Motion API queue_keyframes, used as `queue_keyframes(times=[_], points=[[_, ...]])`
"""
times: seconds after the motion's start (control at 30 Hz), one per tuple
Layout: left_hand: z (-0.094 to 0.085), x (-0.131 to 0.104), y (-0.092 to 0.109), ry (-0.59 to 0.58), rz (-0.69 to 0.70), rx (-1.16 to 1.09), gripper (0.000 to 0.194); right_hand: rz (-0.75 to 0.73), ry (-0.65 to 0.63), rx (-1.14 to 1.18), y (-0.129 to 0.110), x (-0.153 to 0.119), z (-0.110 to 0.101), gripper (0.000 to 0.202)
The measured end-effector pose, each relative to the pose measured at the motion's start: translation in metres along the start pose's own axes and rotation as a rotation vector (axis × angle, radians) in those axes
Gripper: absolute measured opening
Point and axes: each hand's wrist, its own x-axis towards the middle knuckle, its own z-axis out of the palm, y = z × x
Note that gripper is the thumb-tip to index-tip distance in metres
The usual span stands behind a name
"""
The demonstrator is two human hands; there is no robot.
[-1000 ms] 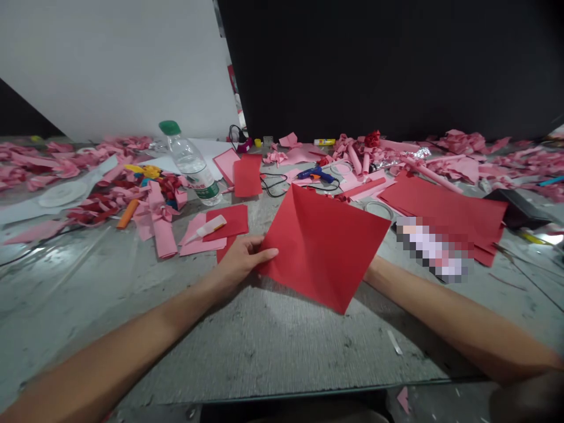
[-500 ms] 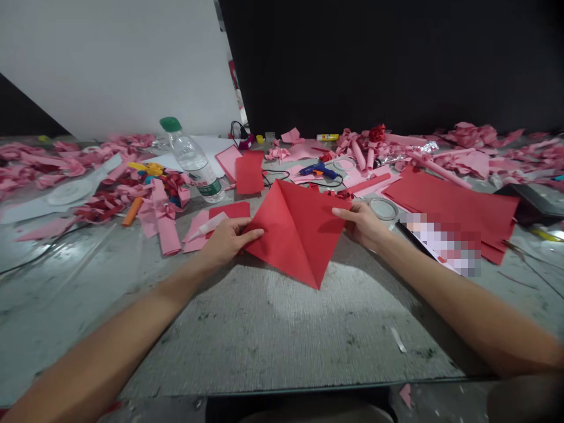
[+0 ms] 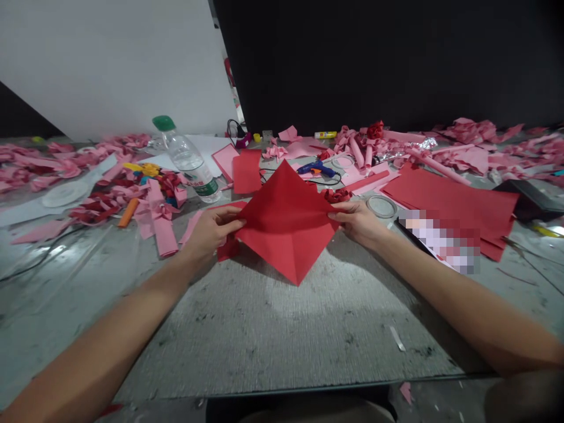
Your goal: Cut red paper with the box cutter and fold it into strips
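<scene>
- Centrally, one square sheet of red paper [image 3: 288, 226] is being held over the near middle of the table [image 3: 264, 335], one corner pointing at the person, one pointing away; creases are showing across it.
- Left hand [image 3: 211, 229]: closing in a pinch on the sheet's left corner, thumb lying on the upper face.
- Right hand [image 3: 359, 220]: pinching the opposite corner, thumb likewise lying on top.
- Small red paper piece [image 3: 228, 249]: lying just beside the left hand, partly hidden.
- Plastic bottle [image 3: 191, 161], green-capped: standing beyond the left hand.
- Pink paper roll [image 3: 163, 226]: lying to the left of the left hand, an orange stick [image 3: 127, 213] resting near it.
- Blue glue gun [image 3: 317, 169]: lying beyond the red sheet, its dark cable looping beside it.
- Red curled paper bundle [image 3: 338, 195]: resting just beyond the right hand.
- Clear ring [image 3: 381, 207]: lying near the right hand.
- Flat dark-edged object [image 3: 443, 241], pixelated on top: lying to the right of the right hand.
- Red paper stack [image 3: 449, 211]: spreading behind that object, with a black case [image 3: 531, 200] sitting at its right end.
- Yellow tube [image 3: 325, 135]: lying at the table's far side.
- Crumpled pink paper [image 3: 26, 164]: covering much of the far left.
</scene>
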Motion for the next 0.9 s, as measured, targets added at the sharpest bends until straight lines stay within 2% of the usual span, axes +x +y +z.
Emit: queue_keyframes(times=[0.13,0.27,0.37,0.43,0.5,0.57,0.67,0.73,0.83,0.9], points=[[-0.001,-0.001,0.002,0.139,0.037,-0.086,0.026,0.013,-0.053,0.001,-0.004,-0.002,-0.004,0.028],[-0.001,-0.001,0.004,0.185,0.111,-0.112,0.017,0.014,-0.118,0.001,-0.012,-0.005,-0.006,0.024],[0.000,-0.001,0.004,0.227,0.199,-0.109,0.010,0.023,-0.219,-0.010,-0.019,-0.009,-0.008,0.022],[0.002,-0.005,0.006,0.240,0.268,-0.089,0.009,0.054,-0.297,-0.041,-0.022,-0.012,-0.006,0.038],[0.006,-0.011,0.011,0.229,0.352,-0.053,0.010,0.076,-0.331,-0.122,-0.021,-0.014,-0.001,0.059],[0.011,-0.020,0.020,0.207,0.437,-0.009,0.012,0.062,-0.339,-0.250,-0.019,-0.018,0.007,0.067],[0.023,-0.034,0.036,0.164,0.498,0.055,0.015,-0.014,-0.404,-0.435,-0.023,-0.028,0.024,0.061],[0.032,-0.041,0.049,0.129,0.520,0.092,0.016,-0.064,-0.496,-0.496,-0.031,-0.038,0.035,0.056],[0.045,-0.045,0.070,0.069,0.585,0.121,0.017,-0.040,-0.653,-0.492,-0.044,-0.052,0.047,0.049],[0.052,-0.044,0.087,0.016,0.636,0.141,0.020,-0.016,-0.705,-0.475,-0.050,-0.059,0.051,0.043]])
